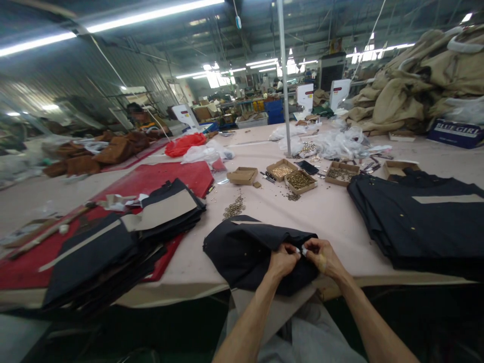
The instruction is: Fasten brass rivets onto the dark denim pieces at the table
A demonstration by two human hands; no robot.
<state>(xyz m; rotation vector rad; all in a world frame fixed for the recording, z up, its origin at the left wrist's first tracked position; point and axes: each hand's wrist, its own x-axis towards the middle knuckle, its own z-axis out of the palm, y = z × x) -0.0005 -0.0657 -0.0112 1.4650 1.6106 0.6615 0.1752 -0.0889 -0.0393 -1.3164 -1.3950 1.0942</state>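
A dark navy or black cloth piece [249,247] with small brass-coloured studs lies bunched at the table's front edge, partly over my lap. My left hand [284,260] grips its folded edge, thumb and fingers pinched together. Right beside it, my right hand [323,256] is closed in a pinch against the same cloth. White wrapping or some small white thing shows at the fingertips of both hands; what lies between the right fingertips is too small to make out. Just beyond the cloth is a loose heap of metal rings [234,207].
Small cardboard boxes of metal fittings [301,181] stand ahead. Stacked dark panels lie left [102,252] and right [412,222], the left ones on a red sheet [162,176]. A metal pole [284,75] rises behind the boxes. Tan bags [408,85] are piled back right; a person sits far left.
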